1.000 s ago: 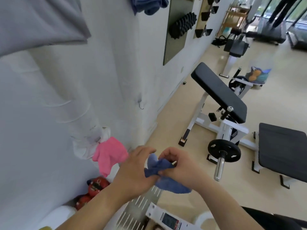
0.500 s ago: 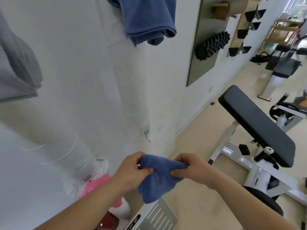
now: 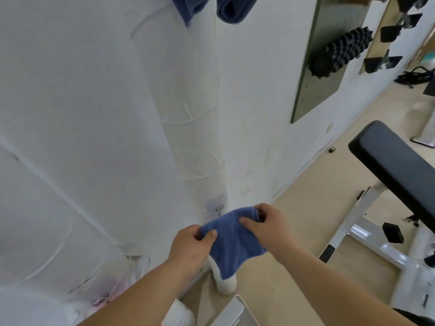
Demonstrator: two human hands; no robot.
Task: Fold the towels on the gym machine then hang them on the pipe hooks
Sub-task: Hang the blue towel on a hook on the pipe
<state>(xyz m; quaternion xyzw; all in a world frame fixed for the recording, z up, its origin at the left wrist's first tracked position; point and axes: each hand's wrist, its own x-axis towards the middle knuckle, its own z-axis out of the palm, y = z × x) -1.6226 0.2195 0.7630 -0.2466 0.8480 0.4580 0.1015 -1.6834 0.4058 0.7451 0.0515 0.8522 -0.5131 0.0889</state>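
Observation:
A small folded blue towel (image 3: 231, 241) hangs between my two hands in front of the white wrapped pipe (image 3: 188, 142). My left hand (image 3: 191, 248) pinches its left top corner with thumb and fingers. My right hand (image 3: 266, 223) pinches the right top corner. A small metal hook (image 3: 220, 207) sticks out of the pipe just above and left of the towel. Two darker blue towels (image 3: 231, 8) hang high up on the pipe at the top edge of the view.
A black padded bench (image 3: 397, 165) on a white frame (image 3: 367, 234) stands to the right. A dark wall board (image 3: 329, 55) holds a black knobbly foam roller (image 3: 341, 51). A second wrapped pipe with a hook (image 3: 101, 300) runs at lower left. Beige floor lies between wall and bench.
My view has swung up and toward the pipe. Both hands have lifted the blue towel and spread it wider, closer to the pipe hook. The pink towel has gone out of view.

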